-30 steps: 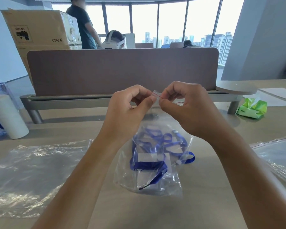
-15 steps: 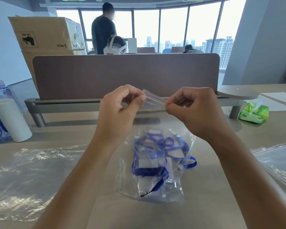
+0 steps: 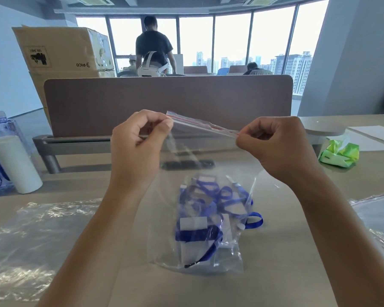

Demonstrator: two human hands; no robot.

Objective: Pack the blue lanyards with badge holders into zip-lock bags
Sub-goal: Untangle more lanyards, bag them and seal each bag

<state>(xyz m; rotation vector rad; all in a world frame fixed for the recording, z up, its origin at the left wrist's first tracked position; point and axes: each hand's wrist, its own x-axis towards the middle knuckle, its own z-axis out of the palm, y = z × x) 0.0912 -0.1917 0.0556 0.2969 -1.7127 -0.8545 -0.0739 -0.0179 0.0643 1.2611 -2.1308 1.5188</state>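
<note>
A clear zip-lock bag [image 3: 186, 151] with a red seal line hangs upright over the desk, its bottom resting on the surface. Inside lie tangled blue lanyards with badge holders [image 3: 208, 216]; one blue loop shows at the bag's right side. My left hand [image 3: 138, 142] pinches the left end of the seal strip. My right hand [image 3: 275, 142] pinches the right end. The strip is stretched taut between them.
Clear plastic sheeting [image 3: 38, 235] lies at the left, another zip-lock bag [image 3: 377, 216] at the right. A white cylinder [image 3: 16, 165] and water bottles [image 3: 2, 129] stand far left. A green tissue pack [image 3: 339, 151] sits right. A brown divider [image 3: 164, 103] closes the desk's back; a person stands beyond.
My hands have slid apart along the seal strip, from nearly touching at its middle to its two ends. The person in the background has walked to the right.
</note>
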